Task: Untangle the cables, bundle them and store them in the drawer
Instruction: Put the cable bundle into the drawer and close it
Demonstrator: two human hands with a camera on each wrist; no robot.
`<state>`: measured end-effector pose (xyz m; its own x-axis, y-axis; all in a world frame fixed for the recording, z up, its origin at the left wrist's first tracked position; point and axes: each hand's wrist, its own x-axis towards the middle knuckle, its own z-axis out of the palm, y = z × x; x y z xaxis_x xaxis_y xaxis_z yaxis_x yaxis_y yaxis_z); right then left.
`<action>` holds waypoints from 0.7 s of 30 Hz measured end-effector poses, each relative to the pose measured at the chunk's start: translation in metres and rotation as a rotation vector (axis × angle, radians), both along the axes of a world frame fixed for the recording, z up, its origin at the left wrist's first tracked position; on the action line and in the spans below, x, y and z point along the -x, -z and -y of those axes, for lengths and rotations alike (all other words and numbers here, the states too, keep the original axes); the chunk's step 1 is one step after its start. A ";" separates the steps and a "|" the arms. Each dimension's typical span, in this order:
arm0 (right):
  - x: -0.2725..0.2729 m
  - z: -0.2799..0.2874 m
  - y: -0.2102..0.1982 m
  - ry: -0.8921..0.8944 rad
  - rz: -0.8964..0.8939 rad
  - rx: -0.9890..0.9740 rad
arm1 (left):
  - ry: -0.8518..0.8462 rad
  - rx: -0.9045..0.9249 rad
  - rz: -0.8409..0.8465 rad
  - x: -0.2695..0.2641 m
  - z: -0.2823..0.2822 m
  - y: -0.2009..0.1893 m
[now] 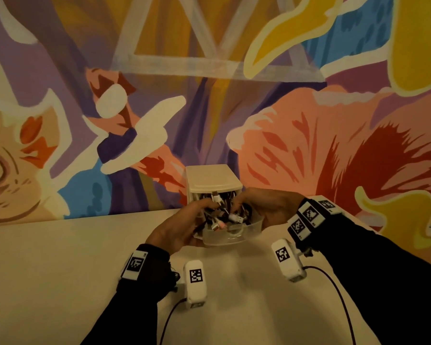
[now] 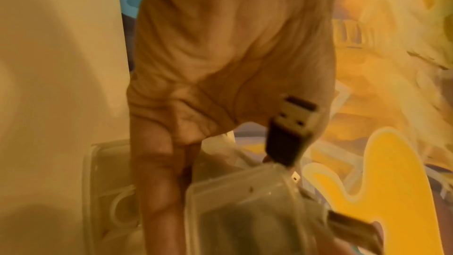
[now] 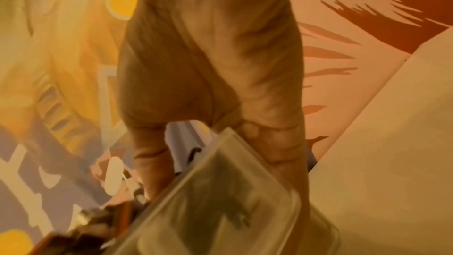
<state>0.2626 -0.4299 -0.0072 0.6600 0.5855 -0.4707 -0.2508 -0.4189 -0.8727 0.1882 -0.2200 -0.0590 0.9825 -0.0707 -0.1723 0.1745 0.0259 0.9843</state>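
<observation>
A translucent plastic drawer (image 1: 232,236) sticks out of a small white drawer unit (image 1: 213,179) at the back of the table. It is heaped with a tangle of black and white cables (image 1: 222,211) with USB plugs. My left hand (image 1: 194,220) grips the drawer's left side, thumb over the cables. My right hand (image 1: 249,207) grips its right side in the same way. The left wrist view shows my left hand (image 2: 220,65) with fingers curled down beside the drawer (image 2: 245,210), and a black USB plug (image 2: 291,123) sticking up. In the right wrist view my right hand (image 3: 213,65) wraps the drawer (image 3: 232,201).
The beige table (image 1: 60,270) runs up to a painted mural wall (image 1: 309,120) just behind the drawer unit. White marker-tagged camera modules (image 1: 195,282) hang at both wrists, with thin dark leads (image 1: 334,290) trailing towards me.
</observation>
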 end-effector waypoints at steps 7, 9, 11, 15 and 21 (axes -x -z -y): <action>-0.002 -0.007 0.008 0.111 0.342 0.175 | -0.032 -0.070 0.053 -0.007 0.002 0.003; -0.002 -0.005 0.005 0.116 0.289 0.110 | -0.028 0.000 0.065 -0.008 -0.002 0.006; 0.000 0.002 0.001 0.074 0.202 0.032 | -0.046 0.054 0.073 -0.007 -0.007 0.009; 0.009 0.015 -0.003 -0.083 -0.020 -0.082 | -0.121 0.000 0.102 -0.005 -0.006 0.012; 0.025 -0.004 -0.010 -0.131 0.188 0.113 | -0.164 -0.051 0.113 -0.006 -0.002 0.012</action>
<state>0.2373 -0.4262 0.0023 0.6638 0.6225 -0.4145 -0.0259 -0.5347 -0.8446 0.1941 -0.2183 -0.0712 0.9935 0.0974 -0.0598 0.0606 -0.0058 0.9981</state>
